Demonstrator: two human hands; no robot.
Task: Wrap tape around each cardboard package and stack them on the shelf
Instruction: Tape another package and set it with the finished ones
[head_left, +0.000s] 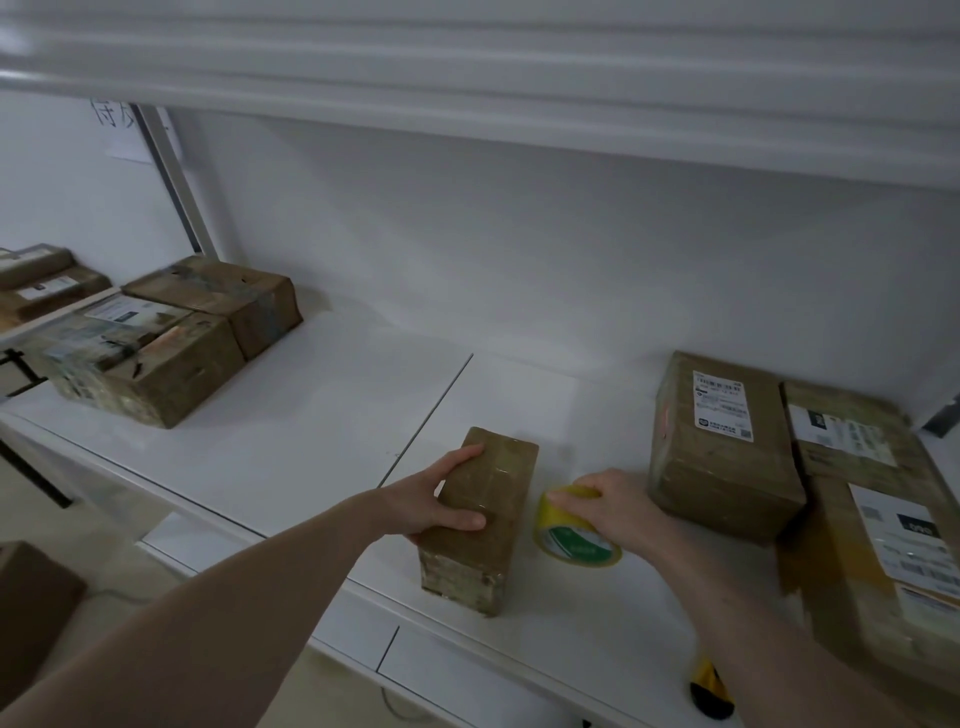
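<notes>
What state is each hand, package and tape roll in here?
Left hand: grips the small brown cardboard package, which stands on the white shelf.
Right hand: holds the yellow tape roll, resting on the shelf.
Labelled cardboard box: lying flat, untouched.

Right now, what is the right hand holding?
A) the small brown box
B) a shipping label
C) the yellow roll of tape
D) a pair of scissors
C: the right hand grips the yellow roll of tape on the white shelf, while the left hand holds the small brown box.
</notes>
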